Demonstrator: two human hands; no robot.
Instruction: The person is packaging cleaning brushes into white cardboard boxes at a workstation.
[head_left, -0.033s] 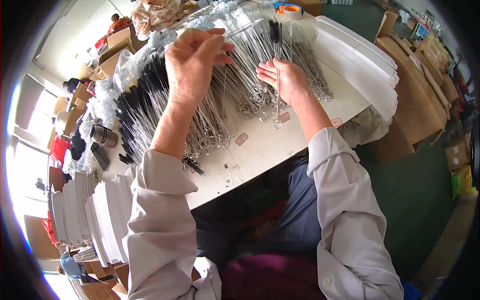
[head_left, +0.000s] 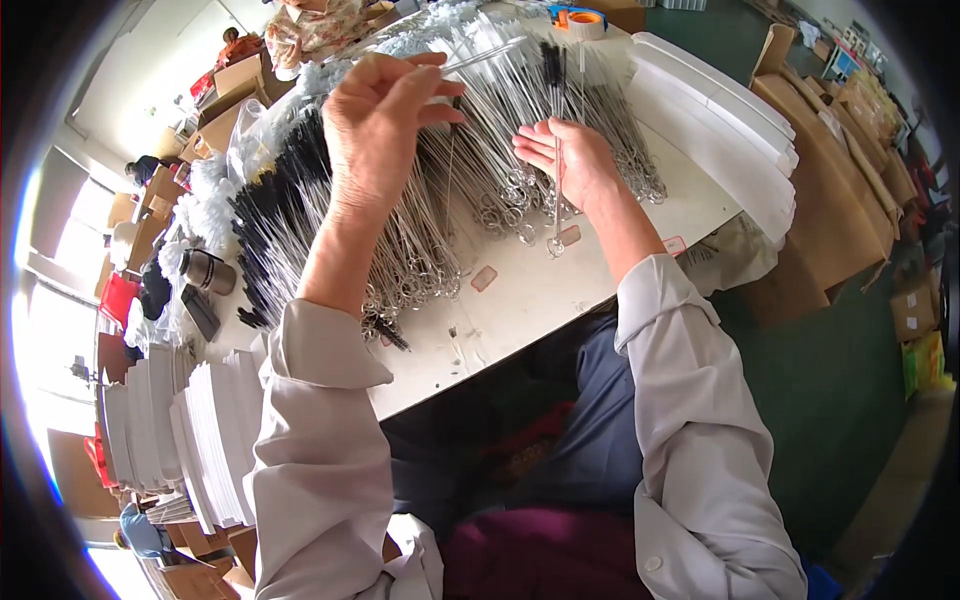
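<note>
My left hand (head_left: 380, 115) is raised over the piles, thumb and fingers pinched on a narrow clear plastic sleeve (head_left: 487, 57) that points to the upper right. My right hand (head_left: 572, 160) is palm up with fingers partly extended. It holds a few thin wire brushes (head_left: 555, 95) upright, their black bristles at the top and ring ends hanging below the palm. Beneath and between the hands lie dense rows of wire brushes, black-bristled ones (head_left: 290, 190) to the left and pale-bristled ones (head_left: 475, 150) in the middle, their looped ends toward me.
The brushes lie on a pale table (head_left: 520, 290). At the left are a metal flask (head_left: 207, 270), a dark phone-like slab (head_left: 200, 312) and stacked white cartons (head_left: 215, 430). Tape rolls (head_left: 585, 25) sit at the back. White folded sheets (head_left: 715, 120) and a large cardboard box (head_left: 820, 220) are on the right.
My left hand has shifted slightly to the left, carrying the clear sleeve with it. My right hand and the brushes in it look almost unmoved.
</note>
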